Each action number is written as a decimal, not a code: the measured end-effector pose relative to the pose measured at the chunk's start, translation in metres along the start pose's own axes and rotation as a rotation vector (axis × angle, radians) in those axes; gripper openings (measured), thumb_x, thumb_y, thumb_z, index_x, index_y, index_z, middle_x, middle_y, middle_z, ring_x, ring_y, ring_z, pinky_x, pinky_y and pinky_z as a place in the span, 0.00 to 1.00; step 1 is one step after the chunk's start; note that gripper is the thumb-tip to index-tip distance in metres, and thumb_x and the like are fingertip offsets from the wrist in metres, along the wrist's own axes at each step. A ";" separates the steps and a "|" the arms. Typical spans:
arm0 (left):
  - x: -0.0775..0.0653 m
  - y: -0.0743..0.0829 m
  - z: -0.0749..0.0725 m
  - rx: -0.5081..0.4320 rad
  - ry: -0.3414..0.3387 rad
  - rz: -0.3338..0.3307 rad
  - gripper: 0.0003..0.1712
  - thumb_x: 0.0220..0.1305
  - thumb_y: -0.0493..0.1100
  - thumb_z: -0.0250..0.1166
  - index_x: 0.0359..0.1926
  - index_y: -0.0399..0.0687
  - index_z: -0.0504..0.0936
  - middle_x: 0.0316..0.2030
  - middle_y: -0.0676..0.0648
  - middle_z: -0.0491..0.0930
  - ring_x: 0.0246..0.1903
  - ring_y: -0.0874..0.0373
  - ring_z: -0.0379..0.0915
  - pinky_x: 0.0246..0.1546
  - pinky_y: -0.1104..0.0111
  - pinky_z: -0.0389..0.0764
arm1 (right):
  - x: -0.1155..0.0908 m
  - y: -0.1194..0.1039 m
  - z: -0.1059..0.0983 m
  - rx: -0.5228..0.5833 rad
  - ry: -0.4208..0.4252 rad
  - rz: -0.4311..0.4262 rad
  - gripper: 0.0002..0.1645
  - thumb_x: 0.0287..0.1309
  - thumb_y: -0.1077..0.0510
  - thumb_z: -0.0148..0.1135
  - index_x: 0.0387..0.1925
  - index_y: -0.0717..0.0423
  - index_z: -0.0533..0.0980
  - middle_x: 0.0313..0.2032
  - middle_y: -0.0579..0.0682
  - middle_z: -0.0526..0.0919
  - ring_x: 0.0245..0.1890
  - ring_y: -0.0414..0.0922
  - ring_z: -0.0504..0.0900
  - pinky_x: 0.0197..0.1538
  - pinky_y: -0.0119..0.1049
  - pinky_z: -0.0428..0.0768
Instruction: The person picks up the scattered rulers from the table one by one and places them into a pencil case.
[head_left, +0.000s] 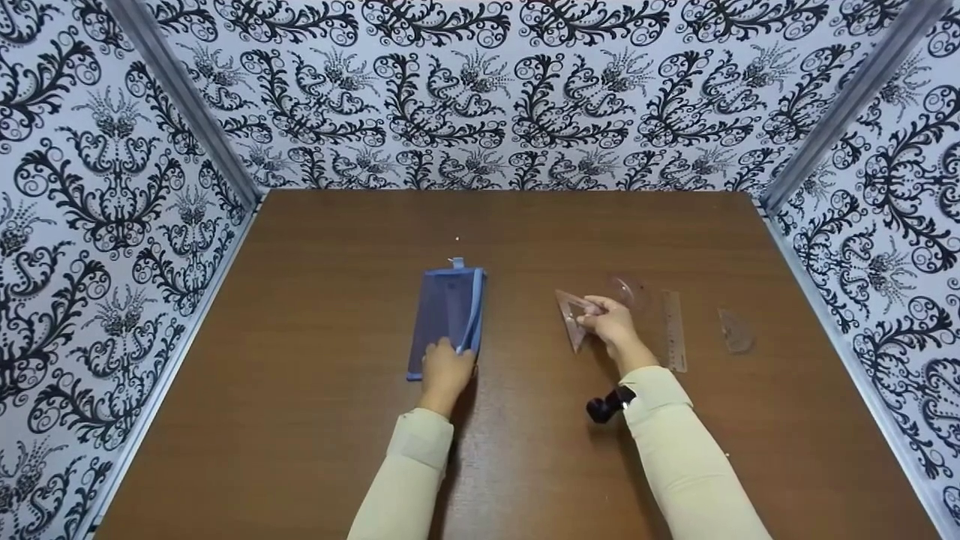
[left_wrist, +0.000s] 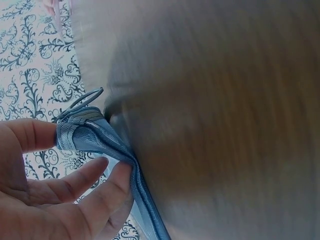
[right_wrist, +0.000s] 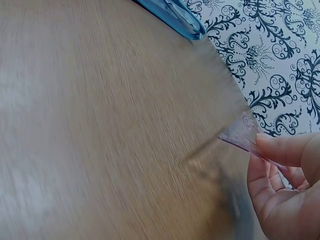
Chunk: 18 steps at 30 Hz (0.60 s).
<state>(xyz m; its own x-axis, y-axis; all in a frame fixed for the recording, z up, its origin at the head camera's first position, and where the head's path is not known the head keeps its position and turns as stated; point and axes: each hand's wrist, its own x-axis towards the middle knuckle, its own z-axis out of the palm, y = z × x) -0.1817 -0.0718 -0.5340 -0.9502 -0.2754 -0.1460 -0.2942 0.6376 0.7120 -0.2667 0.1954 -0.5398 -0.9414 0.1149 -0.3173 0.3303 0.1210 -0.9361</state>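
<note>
A blue zippered mesh pouch (head_left: 442,307) lies on the table left of the middle. My left hand (head_left: 448,369) grips its near end; in the left wrist view the thumb and fingers hold the pouch's blue edge (left_wrist: 107,137) beside the zipper. To the right, my right hand (head_left: 611,324) pinches a clear pinkish set square (head_left: 570,319) between thumb and fingers. The right wrist view shows the set square (right_wrist: 242,132) tilted, with its shadow on the wood below.
Right of my right hand lie a clear ruler (head_left: 675,330) and a clear protractor (head_left: 736,331). Another clear curved piece (head_left: 626,291) sits just beyond that hand. Patterned walls (head_left: 480,97) border the brown table (head_left: 300,450) at the back and sides.
</note>
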 end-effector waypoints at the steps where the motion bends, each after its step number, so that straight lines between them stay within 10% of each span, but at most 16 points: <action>1: 0.000 0.000 0.000 0.000 0.003 0.001 0.26 0.60 0.44 0.60 0.53 0.28 0.75 0.47 0.29 0.74 0.49 0.34 0.72 0.52 0.48 0.72 | 0.000 0.000 0.001 0.002 -0.003 0.001 0.33 0.53 0.76 0.59 0.63 0.71 0.66 0.49 0.59 0.74 0.40 0.39 0.73 0.37 0.22 0.75; 18: 0.001 0.001 0.001 0.022 -0.012 -0.010 0.28 0.60 0.44 0.61 0.56 0.28 0.73 0.51 0.29 0.73 0.51 0.33 0.70 0.54 0.49 0.71 | -0.001 -0.003 0.017 0.024 -0.011 0.000 0.32 0.51 0.78 0.60 0.60 0.72 0.68 0.41 0.54 0.77 0.35 0.38 0.74 0.33 0.24 0.76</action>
<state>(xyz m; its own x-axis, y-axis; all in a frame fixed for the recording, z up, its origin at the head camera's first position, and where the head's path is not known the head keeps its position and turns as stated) -0.1830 -0.0712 -0.5344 -0.9484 -0.2731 -0.1613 -0.3056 0.6508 0.6950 -0.2682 0.1778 -0.5388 -0.9422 0.1044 -0.3183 0.3282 0.0975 -0.9396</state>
